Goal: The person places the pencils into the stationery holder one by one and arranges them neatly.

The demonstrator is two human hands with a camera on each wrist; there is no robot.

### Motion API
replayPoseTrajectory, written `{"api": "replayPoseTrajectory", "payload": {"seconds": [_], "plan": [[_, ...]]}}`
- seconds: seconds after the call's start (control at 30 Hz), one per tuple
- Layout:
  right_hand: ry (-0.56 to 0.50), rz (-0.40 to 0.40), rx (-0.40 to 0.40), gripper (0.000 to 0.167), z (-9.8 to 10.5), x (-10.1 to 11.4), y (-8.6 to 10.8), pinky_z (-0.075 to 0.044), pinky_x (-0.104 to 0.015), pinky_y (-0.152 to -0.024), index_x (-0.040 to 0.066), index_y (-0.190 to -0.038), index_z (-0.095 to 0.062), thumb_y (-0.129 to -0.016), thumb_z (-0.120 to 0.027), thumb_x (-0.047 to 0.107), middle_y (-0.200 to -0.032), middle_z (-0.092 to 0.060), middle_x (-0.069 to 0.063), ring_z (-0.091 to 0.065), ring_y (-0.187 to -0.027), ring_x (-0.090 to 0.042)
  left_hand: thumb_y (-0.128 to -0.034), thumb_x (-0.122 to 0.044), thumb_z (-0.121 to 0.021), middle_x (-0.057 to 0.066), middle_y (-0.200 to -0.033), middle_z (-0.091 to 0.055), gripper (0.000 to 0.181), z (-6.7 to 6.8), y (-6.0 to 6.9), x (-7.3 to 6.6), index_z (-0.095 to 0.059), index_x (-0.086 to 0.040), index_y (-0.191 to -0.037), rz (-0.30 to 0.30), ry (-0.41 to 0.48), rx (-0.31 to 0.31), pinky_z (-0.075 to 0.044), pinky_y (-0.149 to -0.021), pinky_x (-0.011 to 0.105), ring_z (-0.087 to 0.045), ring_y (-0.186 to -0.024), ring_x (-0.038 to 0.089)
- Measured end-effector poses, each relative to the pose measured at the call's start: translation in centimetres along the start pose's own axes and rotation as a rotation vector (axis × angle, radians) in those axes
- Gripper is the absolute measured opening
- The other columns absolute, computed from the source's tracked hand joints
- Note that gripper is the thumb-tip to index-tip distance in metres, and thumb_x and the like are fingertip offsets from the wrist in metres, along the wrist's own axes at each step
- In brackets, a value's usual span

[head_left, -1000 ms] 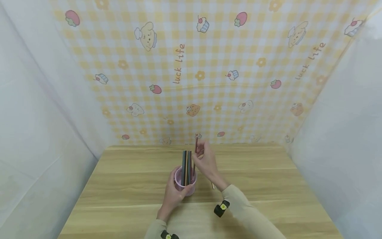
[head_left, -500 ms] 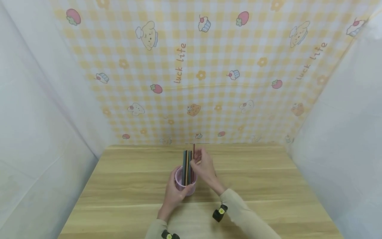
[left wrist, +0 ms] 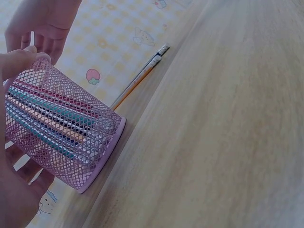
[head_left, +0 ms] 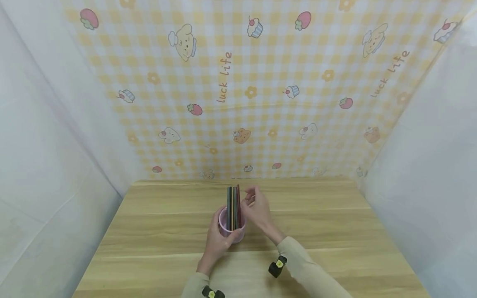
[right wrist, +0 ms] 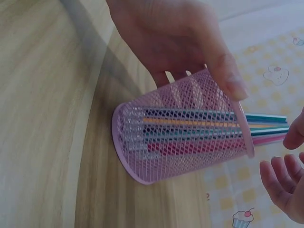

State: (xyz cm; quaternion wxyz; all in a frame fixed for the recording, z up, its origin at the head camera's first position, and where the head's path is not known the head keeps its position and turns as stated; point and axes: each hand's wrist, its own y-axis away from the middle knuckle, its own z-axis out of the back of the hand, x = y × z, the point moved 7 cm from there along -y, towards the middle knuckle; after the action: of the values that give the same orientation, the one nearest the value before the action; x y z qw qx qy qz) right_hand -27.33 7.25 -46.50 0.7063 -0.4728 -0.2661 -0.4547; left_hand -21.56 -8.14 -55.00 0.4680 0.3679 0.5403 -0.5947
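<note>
My left hand (head_left: 217,244) grips a pink mesh pencil cup (head_left: 238,237) that stands upright on the table, its thumb over the near rim. A bundle of pencils (head_left: 233,207) in dark, teal, orange and red leans in the cup, their upper ends above the rim. Beside the red one, on the right, is my right hand (head_left: 258,210). Its fingers are loosely bent, and in the right wrist view a gap shows between thumb and fingers, with nothing held. The left wrist view shows an orange pencil (left wrist: 135,86) and a dark pencil (left wrist: 142,71) lying beyond the cup.
The wooden table (head_left: 160,231) reaches back to a yellow checked cloth (head_left: 283,120) with printed figures. White sheets (head_left: 421,165) hang at both sides. A black strap with a small device (head_left: 277,266) sits on each wrist.
My right hand lowered a red pencil into the cup beside the others and let it go, then drew slightly right. My left hand kept its grip on the cup.
</note>
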Motion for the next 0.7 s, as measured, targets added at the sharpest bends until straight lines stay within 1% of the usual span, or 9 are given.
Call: {"api": "replayPoseTrajectory", "payload": {"seconds": [0.07, 0.17, 0.2, 0.3, 0.43, 0.5, 0.57, 0.7], "plan": [[0.021, -0.003, -0.014, 0.031, 0.2, -0.6, -0.3, -0.059, -0.02, -0.065, -0.001, -0.112, -0.057, -0.083, -0.065, -0.006, -0.09, -0.064, -0.013, -0.065, -0.076, -0.018, -0.0762, -0.018, -0.088, 0.013, -0.145, -0.055, 0.09, 0.1, 0.0, -0.1, -0.039, -0.01, -0.152, -0.009, -0.007, 0.0, -0.049, -0.109, 0.054, -0.058, -0.127, 0.031], [0.047, -0.03, -0.038, 0.029, 0.9, -1.5, -0.9, -0.057, -0.02, -0.064, -0.004, -0.113, -0.057, -0.084, -0.064, -0.005, -0.09, -0.065, -0.015, -0.065, -0.075, -0.021, -0.0761, -0.022, -0.088, 0.013, -0.145, -0.054, 0.092, 0.1, 0.0, -0.2, -0.039, -0.006, -0.152, -0.015, -0.022, -0.002, -0.047, -0.11, 0.056, -0.057, -0.128, 0.032], [0.053, -0.05, -0.043, 0.029, 1.2, -1.9, -1.1, -0.056, -0.02, -0.064, -0.005, -0.114, -0.057, -0.085, -0.064, -0.004, -0.091, -0.065, -0.015, -0.065, -0.076, -0.021, -0.0758, -0.022, -0.088, 0.013, -0.146, -0.054, 0.092, 0.1, 0.0, -0.1, -0.039, -0.006, -0.152, -0.014, -0.022, -0.001, -0.047, -0.11, 0.056, -0.057, -0.128, 0.033], [0.042, -0.139, -0.059, 0.029, 2.2, -3.0, -1.7, -0.056, -0.023, -0.067, -0.002, -0.117, -0.057, -0.088, -0.062, 0.0, -0.097, -0.065, -0.015, -0.065, -0.081, -0.023, -0.0748, -0.019, -0.088, 0.014, -0.146, -0.053, 0.093, 0.1, 0.0, 0.0, -0.039, -0.005, -0.152, -0.006, -0.02, 0.001, -0.046, -0.111, 0.056, -0.056, -0.129, 0.034], [0.015, -0.216, -0.081, 0.029, 3.5, -4.2, -2.5, -0.061, -0.035, -0.078, 0.002, -0.119, -0.055, -0.09, -0.061, 0.003, -0.104, -0.064, -0.015, -0.066, -0.091, -0.027, -0.0739, -0.017, -0.089, 0.014, -0.146, -0.053, 0.093, 0.1, 0.0, -0.1, -0.039, -0.005, -0.152, -0.001, -0.015, 0.0, -0.046, -0.111, 0.056, -0.056, -0.13, 0.034], [0.005, -0.221, -0.088, 0.031, 3.9, -4.5, -2.9, -0.061, -0.04, -0.085, 0.001, -0.121, -0.055, -0.09, -0.06, 0.002, -0.107, -0.064, -0.017, -0.066, -0.095, -0.03, -0.0741, -0.017, -0.089, 0.014, -0.146, -0.053, 0.093, 0.1, 0.1, -0.1, -0.039, -0.005, -0.152, -0.002, -0.016, -0.001, -0.046, -0.111, 0.055, -0.056, -0.13, 0.033], [0.011, -0.222, -0.09, 0.033, 4.3, -4.7, -3.3, -0.061, -0.043, -0.088, -0.002, -0.123, -0.055, -0.09, -0.06, 0.002, -0.109, -0.063, -0.019, -0.066, -0.097, -0.032, -0.0743, -0.018, -0.089, 0.014, -0.147, -0.053, 0.093, 0.1, 0.1, -0.2, -0.04, -0.006, -0.152, 0.001, -0.016, -0.002, -0.046, -0.112, 0.055, -0.056, -0.13, 0.033], [0.065, -0.214, -0.086, 0.037, 4.6, -5.4, -3.8, -0.061, -0.045, -0.087, -0.006, -0.126, -0.054, -0.091, -0.059, 0.002, -0.11, -0.064, -0.022, -0.068, -0.099, -0.036, -0.0744, -0.019, -0.089, 0.013, -0.147, -0.053, 0.092, 0.2, 0.2, -0.2, -0.04, -0.01, -0.152, 0.01, -0.006, 0.001, -0.046, -0.112, 0.054, -0.055, -0.131, 0.032]]}}
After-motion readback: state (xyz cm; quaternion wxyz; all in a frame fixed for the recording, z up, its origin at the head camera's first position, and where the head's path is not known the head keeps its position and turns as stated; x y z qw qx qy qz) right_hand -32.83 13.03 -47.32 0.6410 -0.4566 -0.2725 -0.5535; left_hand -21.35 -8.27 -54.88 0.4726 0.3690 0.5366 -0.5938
